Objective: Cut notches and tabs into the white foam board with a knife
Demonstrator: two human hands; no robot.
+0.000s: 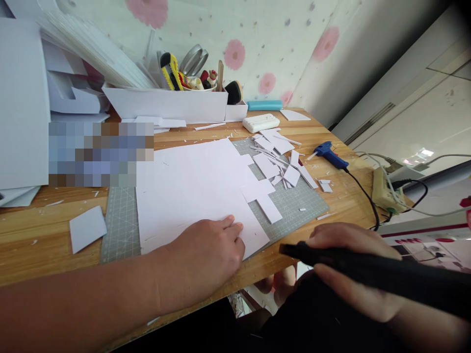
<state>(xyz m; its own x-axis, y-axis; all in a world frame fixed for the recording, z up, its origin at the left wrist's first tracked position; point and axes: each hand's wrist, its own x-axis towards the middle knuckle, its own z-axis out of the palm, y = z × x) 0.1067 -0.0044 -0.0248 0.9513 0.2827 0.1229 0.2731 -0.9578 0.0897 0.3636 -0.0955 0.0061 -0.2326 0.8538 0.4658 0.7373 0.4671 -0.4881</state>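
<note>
A large white sheet of board [191, 186] lies on a grey gridded cutting mat [123, 215]. My left hand [217, 242] rests on the sheet's near right part, fingers lying against its surface and slightly bent. To the right, beyond the near table edge, my right hand [353, 264] grips a long black tool [331, 255]. Its narrow tip points left towards the sheet, apart from it; the tool's exact kind is unclear. White offcuts [270, 208] overlap and lie beside the sheet's right edge.
A pile of white scraps [279, 162] covers the mat's far right. Beyond are a blue glue gun [331, 156], a power strip [386, 191] with cords, and a white block [261, 122]. A white box [165, 105] at the back holds a yellow cutter [171, 71] and scissors.
</note>
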